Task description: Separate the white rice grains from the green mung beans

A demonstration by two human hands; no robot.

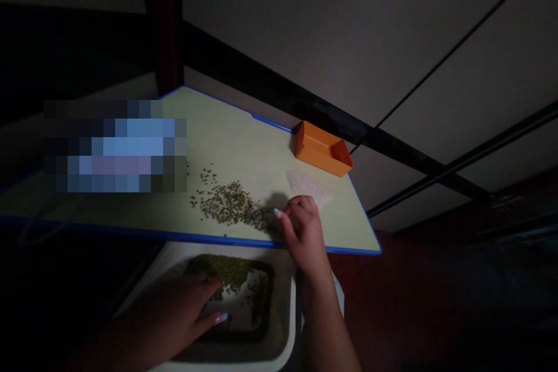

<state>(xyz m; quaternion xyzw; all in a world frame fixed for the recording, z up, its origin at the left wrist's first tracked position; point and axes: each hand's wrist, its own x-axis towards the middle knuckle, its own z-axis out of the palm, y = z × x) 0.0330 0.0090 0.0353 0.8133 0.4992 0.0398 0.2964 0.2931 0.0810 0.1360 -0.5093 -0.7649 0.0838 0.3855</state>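
My right hand (303,229) hovers low over the table, its fingers curled together beside the thumb. Whatever they pinch, if anything, is hidden. Below and left of it lies a loose spread of mung beans (231,200), mixed with pale grains. A patch of whitish grains like rice (307,183) lies just beyond the right hand. My left hand (198,302) reaches into a white basin (285,325), thumb and fingers apart, beside heaped mung beans (231,270). Some of its fingers are dark and hard to see.
An orange rectangular box (322,154) stands near the far right edge of the pale table (244,139), which has a blue rim. A blurred-out bluish object (131,139) lies at the table's left. Cabinet panels (349,29) rise behind. The basin sits below the table's near edge.
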